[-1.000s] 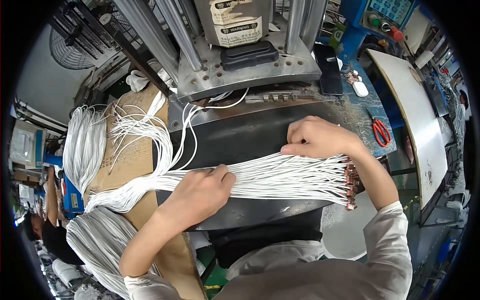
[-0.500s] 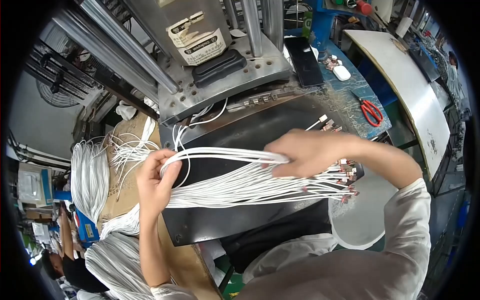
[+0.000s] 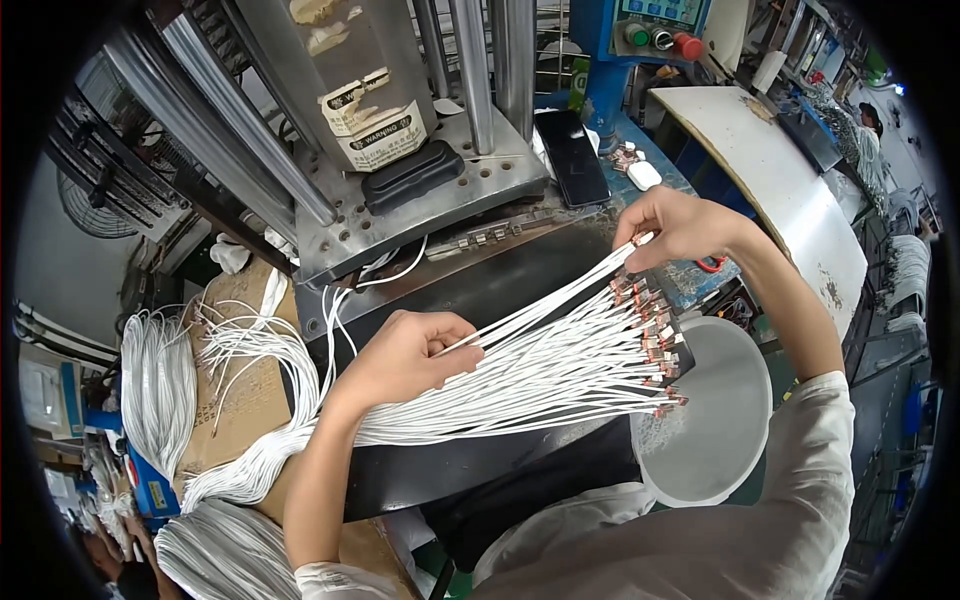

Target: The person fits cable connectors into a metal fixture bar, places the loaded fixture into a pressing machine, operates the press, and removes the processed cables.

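Fanning across the middle of the frame, a bundle of white wires (image 3: 540, 385) lies on a black mat (image 3: 480, 470), its copper-coloured terminal ends (image 3: 655, 345) spread out right of centre. We pinch a few of these wires near their terminals with our right hand (image 3: 680, 228), thumb and fingers closed on them and lifted toward the upper right, seemingly to pull them apart from the rest. Our left hand (image 3: 405, 355) sits at centre, fingers curled shut around the same lifted strands while pressing down on the bundle, which looks like a way to keep it from sliding. Left of the mat, more white wire (image 3: 160, 385) drapes over a cardboard box (image 3: 235, 400). Behind, in the upper centre, stands a metal press (image 3: 420, 170) with a dark phone (image 3: 572, 155) beside it, and a round white tray (image 3: 720, 420) sits at lower right.
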Demonstrator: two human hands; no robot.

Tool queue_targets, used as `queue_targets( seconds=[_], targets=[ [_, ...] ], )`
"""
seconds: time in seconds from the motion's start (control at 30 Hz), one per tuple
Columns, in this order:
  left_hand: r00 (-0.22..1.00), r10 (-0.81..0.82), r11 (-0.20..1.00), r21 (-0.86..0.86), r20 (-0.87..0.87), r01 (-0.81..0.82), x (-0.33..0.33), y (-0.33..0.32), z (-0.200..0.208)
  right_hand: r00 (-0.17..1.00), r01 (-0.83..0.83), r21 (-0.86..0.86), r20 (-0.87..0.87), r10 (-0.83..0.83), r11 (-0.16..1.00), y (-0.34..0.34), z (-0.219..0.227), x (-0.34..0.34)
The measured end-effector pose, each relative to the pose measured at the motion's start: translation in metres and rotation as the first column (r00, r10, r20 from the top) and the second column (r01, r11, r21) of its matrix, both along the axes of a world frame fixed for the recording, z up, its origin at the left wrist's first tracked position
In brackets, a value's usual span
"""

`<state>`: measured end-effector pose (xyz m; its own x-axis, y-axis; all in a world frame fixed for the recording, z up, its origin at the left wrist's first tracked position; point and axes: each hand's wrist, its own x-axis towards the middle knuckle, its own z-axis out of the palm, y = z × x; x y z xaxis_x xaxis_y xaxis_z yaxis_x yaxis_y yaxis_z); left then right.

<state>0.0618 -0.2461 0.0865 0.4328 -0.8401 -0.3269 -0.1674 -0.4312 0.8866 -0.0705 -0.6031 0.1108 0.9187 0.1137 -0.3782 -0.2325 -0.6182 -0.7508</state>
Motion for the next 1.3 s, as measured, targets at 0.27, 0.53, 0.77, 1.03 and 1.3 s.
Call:
queue_targets(
  seconds=[0.27,0.53,0.77,1.03,1.3],
  targets=[
    [0.898,-0.113,0.964,-0.172,0.426,0.203,0.010,-0.004,-0.017,0.992,0.013,0.075,-0.126,-0.003,0.997,0.008,0.026,-0.013],
    [0.840,-0.285,0.933,-0.333,-0.462,0.134,-0.043,-0.054,-0.032,0.961,0.031,0.204,0.263,-0.085,0.978,-0.019,-0.002,0.019],
    [0.699,0.052,0.827,-0.361,-0.713,-0.430,-0.085,-0.106,-0.051,0.870,-0.488,0.169,0.173,0.461,0.856,0.078,-0.008,0.054],
    [0.909,0.168,0.937,-0.225,-0.381,-0.267,-0.036,-0.039,-0.058,0.914,-0.317,-0.080,0.242,0.327,0.945,0.098,-0.039,0.077],
    [0.746,0.218,0.887,-0.191,-0.629,-0.420,-0.030,-0.022,-0.055,0.653,0.358,-0.613,0.704,0.280,0.705,0.104,-0.105,0.080]
  ],
)
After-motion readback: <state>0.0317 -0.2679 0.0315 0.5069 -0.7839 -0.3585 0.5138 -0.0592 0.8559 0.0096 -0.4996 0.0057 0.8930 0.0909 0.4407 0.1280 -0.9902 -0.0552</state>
